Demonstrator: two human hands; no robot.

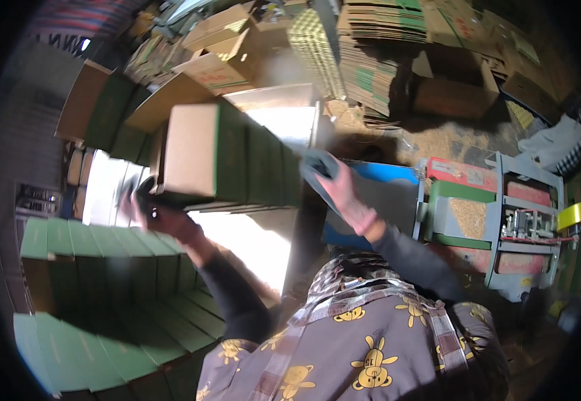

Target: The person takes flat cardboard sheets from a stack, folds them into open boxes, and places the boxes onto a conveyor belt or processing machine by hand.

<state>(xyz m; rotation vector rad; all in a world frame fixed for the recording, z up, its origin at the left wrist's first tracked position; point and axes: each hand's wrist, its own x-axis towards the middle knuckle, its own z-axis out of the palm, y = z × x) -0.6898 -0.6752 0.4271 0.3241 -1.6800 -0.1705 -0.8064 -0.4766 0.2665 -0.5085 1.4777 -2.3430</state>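
A row of green cardboard boxes (258,165) stands before me, with a plain brown face (191,149) at its left end. My left hand (162,213), in a pink glove with a dark palm, is blurred at the lower left corner of that row. Its thumb and fingers are apart; whether it touches the box is unclear. At the row's right end is my right hand (338,188), gloved alike, fingers bent and nothing visible in them. An open brown carton (170,103) with raised flaps lies just behind the row.
More green boxes (105,295) are stacked at lower left. A carton sealing machine (521,220) with yellow tape stands right, beside a blue-edged table (380,200). Flattened cartons (370,70), egg trays (315,50) and an open carton (455,95) lie farther back.
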